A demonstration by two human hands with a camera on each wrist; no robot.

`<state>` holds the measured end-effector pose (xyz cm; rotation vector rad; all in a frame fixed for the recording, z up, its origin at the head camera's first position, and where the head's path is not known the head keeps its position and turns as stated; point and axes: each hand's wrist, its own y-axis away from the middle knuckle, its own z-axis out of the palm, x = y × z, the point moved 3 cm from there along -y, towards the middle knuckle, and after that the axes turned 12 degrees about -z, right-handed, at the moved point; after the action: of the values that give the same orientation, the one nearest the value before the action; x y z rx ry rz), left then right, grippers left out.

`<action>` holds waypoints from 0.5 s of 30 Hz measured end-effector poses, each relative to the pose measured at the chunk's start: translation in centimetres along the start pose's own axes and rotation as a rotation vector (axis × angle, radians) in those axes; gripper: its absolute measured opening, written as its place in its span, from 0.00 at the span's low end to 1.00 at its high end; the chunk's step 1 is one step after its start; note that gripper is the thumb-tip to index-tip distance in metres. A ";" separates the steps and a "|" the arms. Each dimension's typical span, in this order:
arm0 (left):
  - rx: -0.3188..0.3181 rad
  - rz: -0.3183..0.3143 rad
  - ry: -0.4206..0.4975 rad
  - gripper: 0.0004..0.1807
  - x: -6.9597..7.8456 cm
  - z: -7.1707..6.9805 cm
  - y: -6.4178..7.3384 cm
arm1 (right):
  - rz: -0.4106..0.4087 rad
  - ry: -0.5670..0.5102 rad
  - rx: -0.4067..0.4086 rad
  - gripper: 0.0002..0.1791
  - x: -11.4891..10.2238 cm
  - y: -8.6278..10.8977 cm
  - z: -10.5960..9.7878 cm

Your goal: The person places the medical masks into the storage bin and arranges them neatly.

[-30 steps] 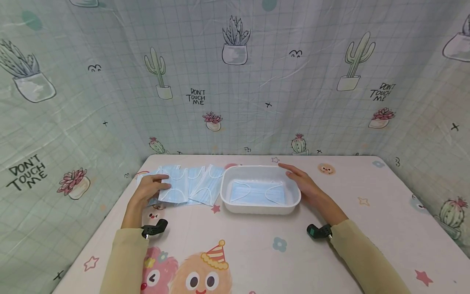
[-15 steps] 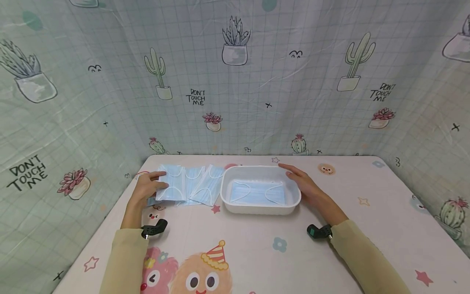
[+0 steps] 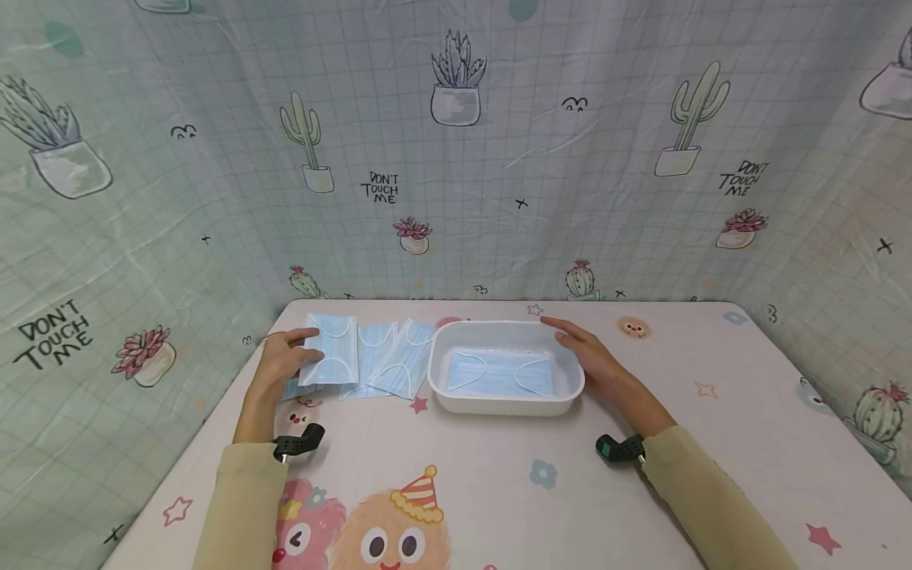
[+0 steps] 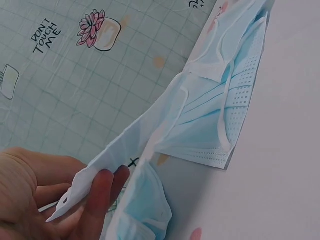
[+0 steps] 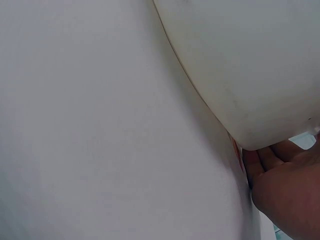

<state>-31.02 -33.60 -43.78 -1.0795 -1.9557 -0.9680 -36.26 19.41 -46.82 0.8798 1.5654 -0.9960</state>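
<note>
My left hand [image 3: 279, 362] pinches one pale blue face mask [image 3: 333, 350] by its left end. In the left wrist view, the held mask [image 4: 116, 145] slants up from the table between thumb and fingers. More face masks [image 3: 404, 360] with white ear loops lie fanned out beneath and to its right. My right hand [image 3: 598, 366] grips the right end of a white plastic tub [image 3: 506, 408], its thumb over the rim. One face mask [image 3: 502, 375] lies flat inside the tub. The right wrist view shows fingers [image 5: 270, 159] against the tub's outer wall.
The table [image 3: 484, 491] wears a white cloth printed with cartoon faces, stars and flowers. A grey-green curtain [image 3: 484, 182] with cactus drawings encloses its back and sides. Black wrist cameras [image 3: 299, 443] sit on both forearms.
The mask in my left hand has risen slightly and shifted a little left, drawing apart from the masks beside it. My right hand and the tub stay where they were.
</note>
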 end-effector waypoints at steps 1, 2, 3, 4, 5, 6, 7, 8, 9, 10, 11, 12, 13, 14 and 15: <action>0.004 0.004 0.000 0.34 0.1 0.0 0.0 | 0.001 0.001 0.000 0.27 0.0 0.0 0.0; 0.008 0.008 0.003 0.34 0.1 0.0 0.0 | 0.003 0.001 0.002 0.27 0.0 0.0 0.0; 0.013 0.010 0.003 0.34 0.2 0.0 0.1 | 0.005 0.003 0.002 0.27 0.0 0.0 0.0; 0.017 0.012 0.005 0.34 0.3 0.0 0.1 | 0.006 0.005 0.002 0.27 0.0 0.1 0.0; 0.021 0.014 0.003 0.34 0.3 -0.1 0.2 | 0.007 0.008 0.002 0.27 0.0 0.0 0.0; 0.023 0.018 0.005 0.34 0.4 -0.1 0.4 | 0.007 0.010 0.002 0.27 0.0 0.0 0.0; 0.024 0.025 0.006 0.34 0.5 -0.1 0.5 | 0.008 0.013 0.002 0.27 0.0 0.0 0.0; 0.025 0.031 0.006 0.34 0.6 -0.1 0.6 | 0.008 0.016 0.001 0.27 0.0 0.0 0.0; 0.027 0.038 0.005 0.34 0.8 -0.1 0.7 | 0.007 0.019 -0.001 0.27 0.0 0.0 0.0; 0.028 0.045 0.006 0.34 0.9 -0.1 0.8 | 0.006 0.018 -0.001 0.27 0.0 0.0 0.1; 0.031 0.052 0.004 0.34 1.0 -0.1 0.9 | 0.006 0.017 -0.001 0.27 0.0 0.0 0.1; 0.035 0.059 0.002 0.34 1.0 -0.1 0.9 | 0.005 0.017 -0.001 0.27 0.0 0.0 0.1; 0.040 0.066 -0.002 0.33 1.2 -0.1 1.0 | 0.004 0.017 -0.001 0.27 0.0 0.0 0.1; 0.045 0.072 -0.007 0.33 1.3 -0.1 1.0 | 0.002 0.018 -0.002 0.27 0.0 0.0 0.1; 0.052 0.077 -0.012 0.33 1.4 -0.1 1.1 | 0.002 0.016 -0.001 0.27 0.0 0.0 0.1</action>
<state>-30.62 -32.76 -42.24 -1.1250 -1.9235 -0.8669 -36.24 19.36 -46.81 0.8901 1.5781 -0.9890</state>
